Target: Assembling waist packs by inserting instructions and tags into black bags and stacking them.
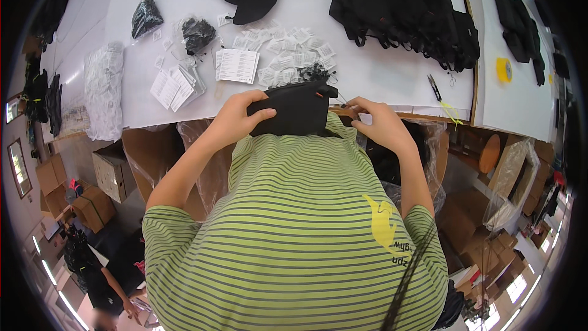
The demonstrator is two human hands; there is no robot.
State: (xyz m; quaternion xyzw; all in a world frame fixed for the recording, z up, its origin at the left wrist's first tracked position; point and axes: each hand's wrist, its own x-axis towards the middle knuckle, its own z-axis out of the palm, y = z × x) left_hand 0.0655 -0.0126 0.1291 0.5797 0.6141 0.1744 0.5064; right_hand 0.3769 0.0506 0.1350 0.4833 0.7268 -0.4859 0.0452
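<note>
A black fabric pouch (291,111) with a small orange tab lies at the table's near edge, against my striped shirt. My left hand (237,115) grips its left end, thumb on the near face and fingers behind. Just right of the pouch, my right hand (381,124) has its fingertips closed on a thin dark cord (340,102), which runs toward the pouch's upper right corner. The cord's exact attachment is too small to make out. Right behind the pouch is a small heap of black cords (313,73) beside many small white tags (294,49).
Stacks of printed cards (237,65) and bagged black items (198,35) lie left of the tags. Black bags (404,12) are piled at the far right. Snips (434,87) lie near the right edge, and yellow tape (503,70) on the adjoining table. Cardboard boxes (93,207) stand below.
</note>
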